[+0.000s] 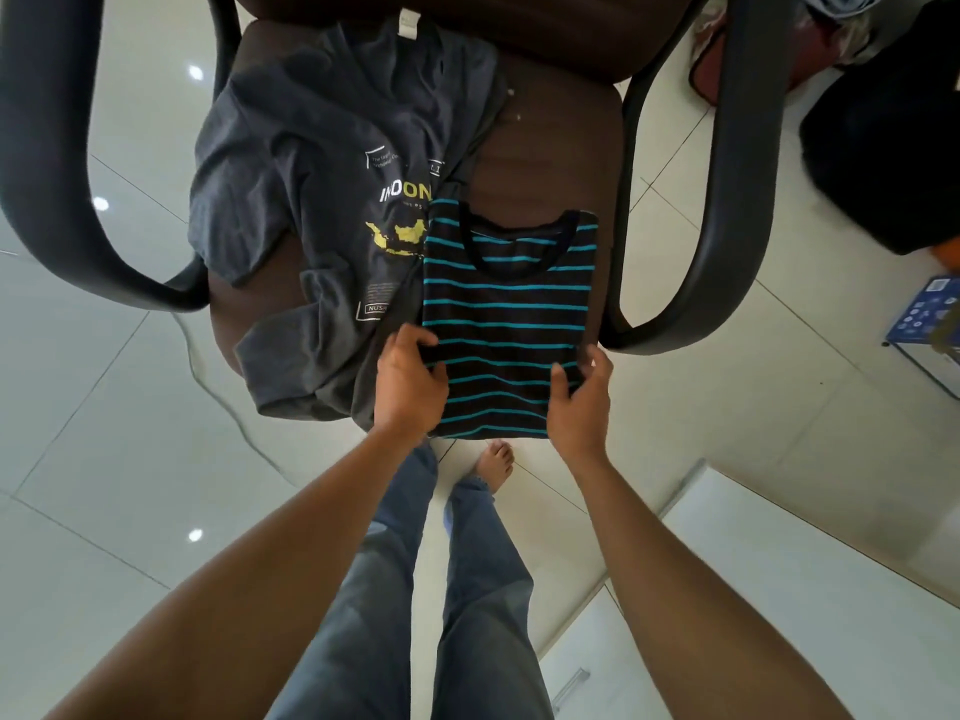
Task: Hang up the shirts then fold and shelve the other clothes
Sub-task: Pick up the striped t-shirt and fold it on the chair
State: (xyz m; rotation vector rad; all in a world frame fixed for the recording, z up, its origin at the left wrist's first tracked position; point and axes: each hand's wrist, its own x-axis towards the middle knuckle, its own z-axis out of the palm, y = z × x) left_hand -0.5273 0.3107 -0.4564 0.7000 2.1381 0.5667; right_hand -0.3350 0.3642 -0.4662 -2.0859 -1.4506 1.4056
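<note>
Left forearm [249,579] and right forearm [691,579], both bare, extend forward and converge toward the midline, wrists roughly straight. Left hand [410,389], back uppermost, pinches the near left edge of the folded striped shirt [506,314], thumb laid over the fabric and fingers curled. Right hand [579,402] mirrors it at the near right edge, thumb on top, fingers wrapped round the side.

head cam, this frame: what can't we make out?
All head view.
striped shirt: sleeves and lower layers hidden under its folded top.
grey shirt: print partly covered by the striped shirt; small text unreadable.
left hand, right hand: some fingers hidden under the shirt's edges.
blue box: cut off by the right edge.
</note>
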